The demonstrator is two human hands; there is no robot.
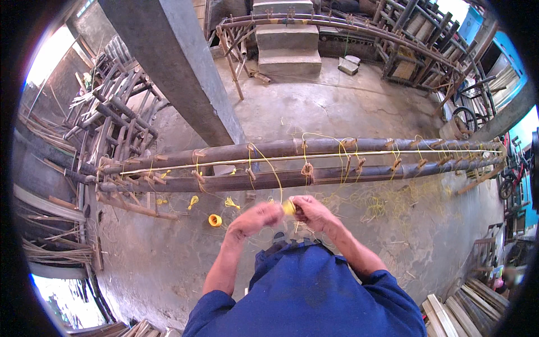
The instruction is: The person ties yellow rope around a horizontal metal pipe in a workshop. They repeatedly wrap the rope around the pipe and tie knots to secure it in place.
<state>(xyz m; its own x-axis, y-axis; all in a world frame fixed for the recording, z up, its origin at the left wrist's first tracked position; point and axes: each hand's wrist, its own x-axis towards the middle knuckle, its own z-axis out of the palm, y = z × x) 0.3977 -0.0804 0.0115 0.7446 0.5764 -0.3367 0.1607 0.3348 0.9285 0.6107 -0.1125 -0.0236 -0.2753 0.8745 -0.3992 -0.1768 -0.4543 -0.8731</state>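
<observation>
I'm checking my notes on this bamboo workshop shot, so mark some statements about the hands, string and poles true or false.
1. Both hands hold a small yellow string roll between them. True.
2. The long dark bamboo poles stand upright against a wall. False: they lie level in front of the person.
3. A second yellow string spool lies on the concrete floor. True.
4. The left hand grips a hammer. False: it shows no tool, though it is blurred.
</observation>
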